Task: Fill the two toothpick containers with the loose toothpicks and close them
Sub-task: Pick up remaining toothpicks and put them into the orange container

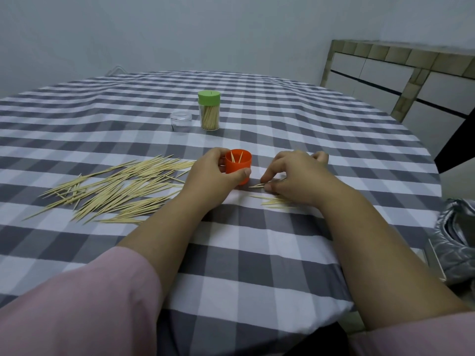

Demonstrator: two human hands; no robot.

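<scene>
The left hand (pixel 218 170) grips the small orange plastic container (pixel 237 165), fingers curled round it. At its 3 o'clock, the right hand's (pixel 295 176) fingers pinch thin wooden toothpicks (pixel 257 185) on the tabletop.

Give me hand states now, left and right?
Left hand: closed, gripping the orange container.
Right hand: closed, pinching toothpicks on the tablecloth.
</scene>
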